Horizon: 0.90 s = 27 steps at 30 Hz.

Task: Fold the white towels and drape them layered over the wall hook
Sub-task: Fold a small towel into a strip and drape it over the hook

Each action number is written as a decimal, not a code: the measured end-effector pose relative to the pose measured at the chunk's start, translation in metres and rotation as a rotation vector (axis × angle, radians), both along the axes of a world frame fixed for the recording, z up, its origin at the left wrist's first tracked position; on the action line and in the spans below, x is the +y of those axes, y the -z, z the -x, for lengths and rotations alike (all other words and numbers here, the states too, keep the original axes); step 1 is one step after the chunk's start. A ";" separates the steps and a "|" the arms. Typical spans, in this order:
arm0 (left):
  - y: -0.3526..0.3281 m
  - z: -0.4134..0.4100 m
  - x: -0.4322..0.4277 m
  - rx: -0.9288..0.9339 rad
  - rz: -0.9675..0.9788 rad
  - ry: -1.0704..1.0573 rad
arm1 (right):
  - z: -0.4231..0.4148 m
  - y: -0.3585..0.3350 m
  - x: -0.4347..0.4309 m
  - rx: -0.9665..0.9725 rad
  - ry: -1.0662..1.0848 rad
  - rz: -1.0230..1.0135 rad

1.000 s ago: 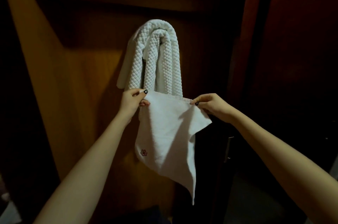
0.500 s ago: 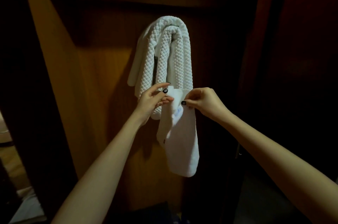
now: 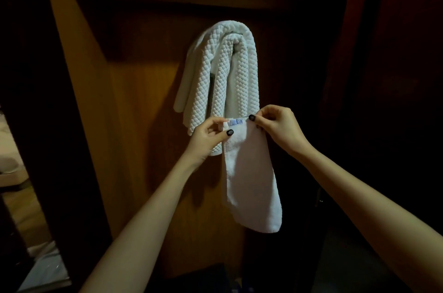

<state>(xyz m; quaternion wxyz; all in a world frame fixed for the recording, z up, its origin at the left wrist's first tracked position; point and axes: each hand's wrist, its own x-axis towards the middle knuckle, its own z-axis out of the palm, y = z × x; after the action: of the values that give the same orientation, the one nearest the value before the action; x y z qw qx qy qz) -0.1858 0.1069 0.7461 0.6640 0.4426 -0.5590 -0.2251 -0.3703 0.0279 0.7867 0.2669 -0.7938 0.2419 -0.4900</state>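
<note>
our left hand (image 3: 208, 135) and right hand (image 3: 275, 124) both pinching the folded small towel's (image 3: 251, 182) top corners, waffle towel (image 3: 225, 77) already draped on the wall behind, wood panel (image 3: 143, 125)

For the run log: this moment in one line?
left hand, right hand: pinching smooth towel top edge | waffle towel: hanging behind

So the hanging towel (image 3: 223, 72) is white with a raised diamond pattern all over. The smaller towel (image 3: 251, 180) is plain white with a little blue tag (image 3: 233, 122). The nails (image 3: 230, 132) are painted black. The wall panel (image 3: 134, 125) is warm orange-brown wood, and the panel on the right (image 3: 395, 53) looks dark red.
</note>
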 end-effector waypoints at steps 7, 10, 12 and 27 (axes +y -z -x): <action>-0.002 0.001 0.002 -0.014 0.036 -0.086 | 0.000 0.000 0.009 -0.002 -0.002 -0.016; -0.001 0.005 0.007 -0.006 0.046 -0.097 | 0.002 0.001 0.009 0.085 0.021 0.062; 0.003 0.007 0.011 0.023 0.058 -0.105 | 0.006 0.004 0.007 0.225 0.049 0.133; 0.066 -0.019 0.064 -0.009 -0.064 -0.348 | 0.009 0.098 0.028 0.305 0.001 -0.176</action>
<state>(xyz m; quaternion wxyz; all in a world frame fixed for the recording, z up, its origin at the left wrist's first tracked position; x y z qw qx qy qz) -0.1673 0.1707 0.6801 0.6762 0.5543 -0.4695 -0.1226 -0.3796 0.0560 0.6887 0.2954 -0.8324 0.3220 -0.3409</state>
